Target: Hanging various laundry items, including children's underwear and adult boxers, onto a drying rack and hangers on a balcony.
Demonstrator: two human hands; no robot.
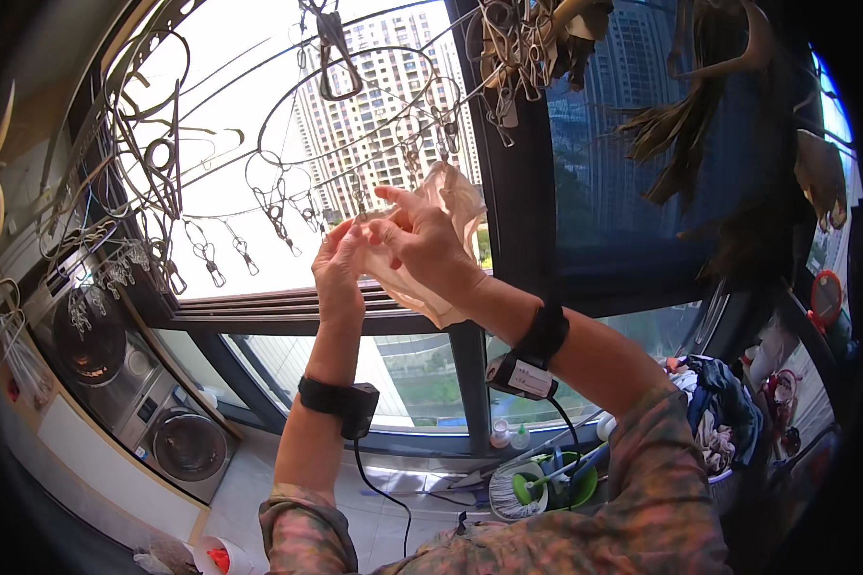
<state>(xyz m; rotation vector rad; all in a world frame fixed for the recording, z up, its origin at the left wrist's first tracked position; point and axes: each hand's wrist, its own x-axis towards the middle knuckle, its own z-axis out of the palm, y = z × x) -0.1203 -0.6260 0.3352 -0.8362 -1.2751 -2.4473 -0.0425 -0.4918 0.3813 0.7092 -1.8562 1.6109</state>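
A thin pale pink garment (465, 206) hangs in front of the window, its upper right part just under a small metal clip (443, 134). At its upper left edge my left hand (336, 268) is closed, with fingertips and thumb pinching the cloth. My right hand (431, 249) lies across the garment, index finger stretched to the left and the other fingers curled at the cloth near my left fingertips. Another clip (360, 196) dangles just above my left fingertips. Both clips hang beneath a round wire hanger (262, 144). My fingers partly hide the garment's top edge.
Wire hangers (177, 144) and more clips (204, 257) hang at the left. Dark dried leaves (686, 125) hang upper right. Below stand a washing machine (190, 445), a green bucket (585, 484) with a mop (518, 494), and piled clothes (714, 407). Cables trail from both wrist straps.
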